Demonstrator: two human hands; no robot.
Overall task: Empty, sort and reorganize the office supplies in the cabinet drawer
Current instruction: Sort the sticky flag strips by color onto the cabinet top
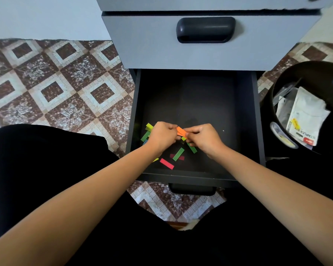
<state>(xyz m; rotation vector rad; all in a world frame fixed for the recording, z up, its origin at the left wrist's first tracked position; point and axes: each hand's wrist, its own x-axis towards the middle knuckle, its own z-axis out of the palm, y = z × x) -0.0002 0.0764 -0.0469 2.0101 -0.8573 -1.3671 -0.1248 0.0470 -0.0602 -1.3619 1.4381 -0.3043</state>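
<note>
The black drawer [248, 120] is pulled out below a grey drawer front. Small coloured paper strips lie scattered on its floor: a pink strip [166, 163], a green strip [178, 154], yellow and green strips [147, 131] at the left. My left hand [162, 135] and my right hand [204, 138] meet over the drawer's front half. Together they pinch a few orange strips [181, 131] between their fingertips. Some strips are hidden under the hands.
A black round bin [288, 77] stands right of the drawer, holding white packets, a stapler pack and clear bags. The closed grey drawer [206, 52] with a dark handle overhangs the open one. Patterned tile floor lies to the left. My dark-clothed legs flank the drawer front.
</note>
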